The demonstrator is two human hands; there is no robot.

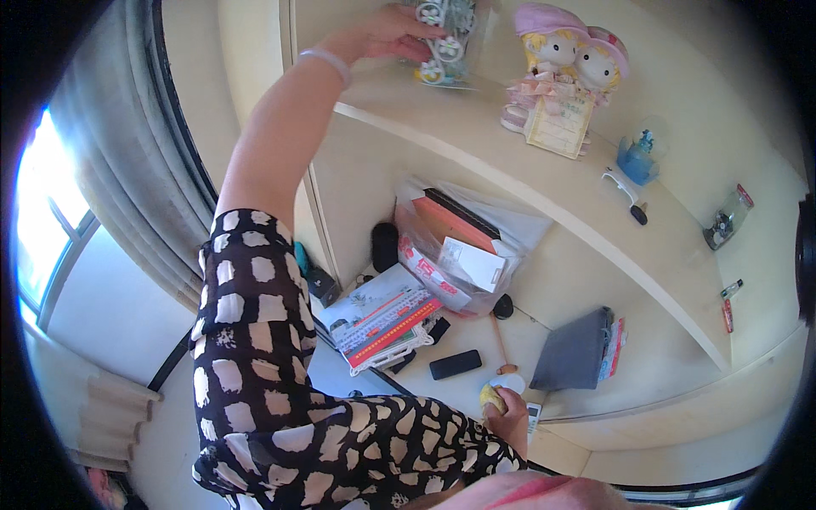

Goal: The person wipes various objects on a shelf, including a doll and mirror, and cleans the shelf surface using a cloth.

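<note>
My left hand (398, 34) reaches up to the upper shelf, a pale bracelet on its wrist. Its fingers are closed on the side of an ornament with white scrollwork (444, 49) and clear parts; the top of it runs out of view. Low in the picture, my right hand (512, 418) grips a yellow cloth (490, 398), bunched up, over the lower surface. On the shelf, right of the ornament, stands a figurine of two dolls (557, 81) in pink hats, with a cream plaque at its front.
The curved shelf (476, 140) also carries a blue ornament (639, 160), a white-and-black item (627, 197) and a glass jar (729, 219). Below lie a plastic bag (459, 276) of boxes, a box with a keyboard picture (387, 314), a black case (456, 365) and a grey folder (574, 350). Grey curtains (127, 144) hang left.
</note>
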